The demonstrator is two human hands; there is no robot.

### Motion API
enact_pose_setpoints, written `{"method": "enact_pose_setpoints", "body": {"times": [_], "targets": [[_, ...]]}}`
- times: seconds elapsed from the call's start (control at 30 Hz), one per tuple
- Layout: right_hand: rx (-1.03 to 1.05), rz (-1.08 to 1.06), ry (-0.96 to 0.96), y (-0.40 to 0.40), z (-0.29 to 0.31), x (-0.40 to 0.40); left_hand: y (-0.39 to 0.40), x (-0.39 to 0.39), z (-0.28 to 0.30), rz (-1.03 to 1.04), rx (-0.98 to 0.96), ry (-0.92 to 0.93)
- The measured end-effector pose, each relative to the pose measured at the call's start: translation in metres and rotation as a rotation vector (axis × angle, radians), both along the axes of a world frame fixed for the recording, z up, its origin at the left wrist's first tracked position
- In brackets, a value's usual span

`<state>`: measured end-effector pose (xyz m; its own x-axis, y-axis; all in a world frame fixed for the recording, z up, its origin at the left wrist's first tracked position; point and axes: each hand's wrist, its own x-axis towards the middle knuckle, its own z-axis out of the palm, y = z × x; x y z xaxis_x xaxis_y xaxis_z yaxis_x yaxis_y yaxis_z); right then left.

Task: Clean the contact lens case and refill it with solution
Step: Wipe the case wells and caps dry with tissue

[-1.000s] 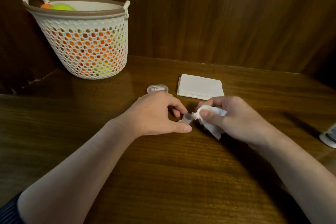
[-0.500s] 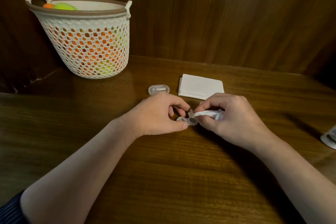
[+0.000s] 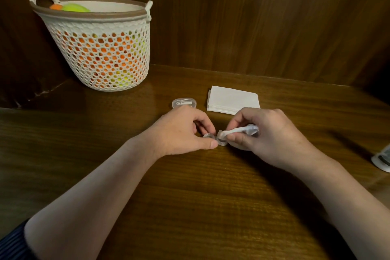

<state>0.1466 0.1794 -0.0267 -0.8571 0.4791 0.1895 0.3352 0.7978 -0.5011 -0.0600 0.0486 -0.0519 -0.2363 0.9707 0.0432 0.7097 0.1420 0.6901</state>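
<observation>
Since a second ago the right hand (image 3: 272,133) has twisted its loose tissue (image 3: 242,129) into a thin roll and turned its tip down into the contact lens case (image 3: 217,139), which now lies flat instead of tilted.

The worktop (image 3: 190,207) is dark, glossy wood with a fine grain running across the frame, and it meets vertical wood panelling of the same tone along the upper half. In the upper left stands a white plastic basket (image 3: 101,52) with honeycomb holes and a brown rim, orange and yellow-green shapes showing through its wall.

The case sits at frame centre, between the two hands. It is clear plastic, made of two small round wells side by side. The left hand (image 3: 179,131) steadies its left well, thumb along the near edge and curled fingers (image 3: 202,122) behind it. The right hand pinches the white paper roll between thumb and fingers, the roll's tip touching the right well.

Just behind the left hand lies a small clear oval box (image 3: 184,103) holding a white item too small to make out. To its right, behind the right hand, lies a flat square stack of white tissues (image 3: 232,99). At the right edge of the frame a pale object (image 3: 383,160) is cut off.
</observation>
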Motion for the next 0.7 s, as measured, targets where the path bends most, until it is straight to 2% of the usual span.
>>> {"method": "enact_pose_setpoints", "body": {"times": [0.2,0.4,0.7], "targets": [[-0.013,0.041,-0.037,0.0015,-0.0018,-0.0013,0.0007,0.0020,0.0016,0.005,-0.030,-0.004],[-0.014,-0.046,-0.035,-0.0002,-0.0051,-0.0067,0.0005,0.0033,0.0025,0.027,-0.034,0.001],[-0.078,-0.001,-0.086,-0.0049,-0.0009,-0.0045,0.0011,0.0050,0.0060,0.022,-0.056,0.007]]}}
